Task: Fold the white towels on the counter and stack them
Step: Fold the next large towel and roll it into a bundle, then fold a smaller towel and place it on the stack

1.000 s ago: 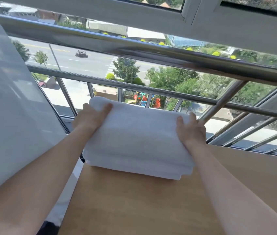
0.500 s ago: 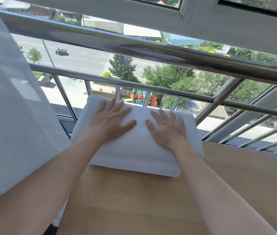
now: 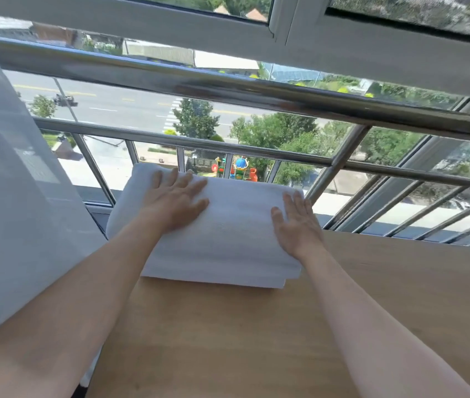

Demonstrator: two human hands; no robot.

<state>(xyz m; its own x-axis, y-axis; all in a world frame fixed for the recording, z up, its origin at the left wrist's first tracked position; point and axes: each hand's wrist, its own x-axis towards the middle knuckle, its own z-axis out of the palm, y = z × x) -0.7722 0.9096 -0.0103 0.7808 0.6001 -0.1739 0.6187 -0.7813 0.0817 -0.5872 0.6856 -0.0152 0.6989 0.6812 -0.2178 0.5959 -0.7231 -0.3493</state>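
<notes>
Pressing down with straight, spread fingers, the left hand [image 3: 174,201] and right hand [image 3: 295,221] flatten the folded white towel stack [image 3: 228,242] at the wooden counter's [image 3: 256,340] far-left corner, likely smoothing it so the layers sit square.

Left hand [image 3: 174,201] and right hand [image 3: 297,222] press flat on folded white towels [image 3: 228,242] on the wooden counter [image 3: 228,340].
</notes>
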